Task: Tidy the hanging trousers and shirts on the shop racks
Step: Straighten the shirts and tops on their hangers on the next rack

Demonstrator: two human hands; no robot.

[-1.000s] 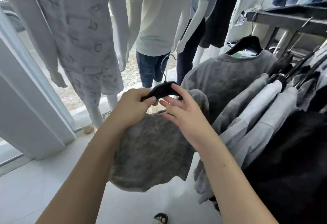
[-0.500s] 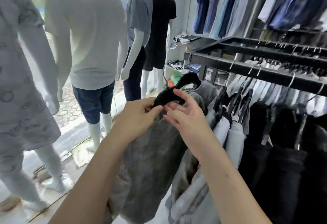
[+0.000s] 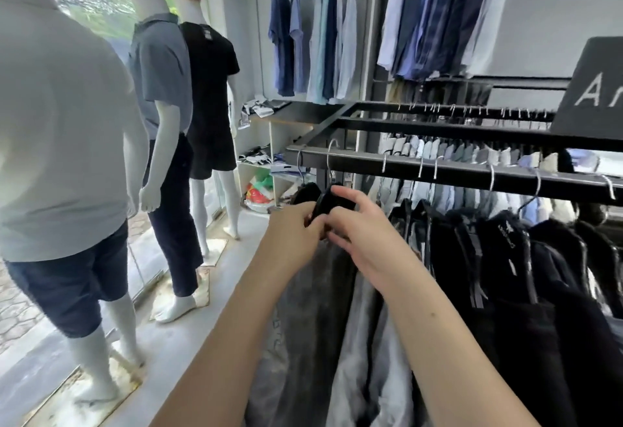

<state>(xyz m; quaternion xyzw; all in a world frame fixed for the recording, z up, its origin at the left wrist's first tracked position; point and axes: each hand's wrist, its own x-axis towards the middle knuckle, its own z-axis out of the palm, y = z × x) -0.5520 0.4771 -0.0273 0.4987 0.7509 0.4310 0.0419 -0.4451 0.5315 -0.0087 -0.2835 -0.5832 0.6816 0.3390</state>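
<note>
Since the earlier frame I have lifted the black hanger [image 3: 325, 202] with its grey shirt [image 3: 313, 308] from in front of my chest up to the front rack rail [image 3: 438, 165], and its metal hook [image 3: 332, 156] now reaches the bar near the rail's left end. My left hand [image 3: 291, 229] pinches the hanger's near shoulder. My right hand [image 3: 364, 234] curls its fingers over the top of the hanger; both are clamped on it.

Risks from here:
- I cannot tell whether the hook is fully over the rail; releasing too soon could drop the shirt to the floor.
- The neighbouring hanger [image 3: 305, 192] sits just beside mine; the hooks could tangle.
- The shirt hangs against the pale garments [image 3: 371, 342] to its right, so it may bunch or slip off the hanger's shoulder.

Readable writing: a dark sign [image 3: 593, 89] on the rack shows "A" and a partial second letter, cut off by the frame edge. A small white mark on a black garment [image 3: 509, 241] is too blurred to read.
</note>
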